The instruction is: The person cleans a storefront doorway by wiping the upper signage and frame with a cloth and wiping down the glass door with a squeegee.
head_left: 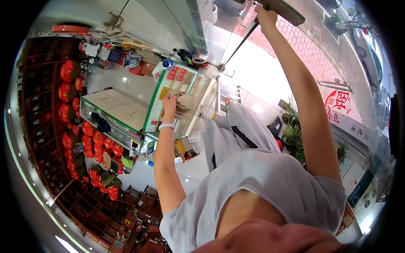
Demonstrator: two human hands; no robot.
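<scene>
My left hand (169,102) is in front of the green-edged glass display counter (151,110), its fingers bent; what they hold, if anything, I cannot make out. Beside those fingers shows a pale, greyish crumpled thing (184,103); whether it is in the hand or behind it is unclear. A light bracelet (166,126) is round that wrist. My right arm reaches up and away, and my right hand (266,19) is closed round the edge of a dark metal bar (287,12) at the doorway. A thin black rod (239,46) slants from near that hand to the floor.
Below me stands a metal ladder (218,95), near my feet. A second glass counter (114,107) is at left, with red-wrapped jars (67,92) and dark wooden shelves (38,84) beyond. Potted plants (293,135) stand at right; brick paving (312,59) lies outside.
</scene>
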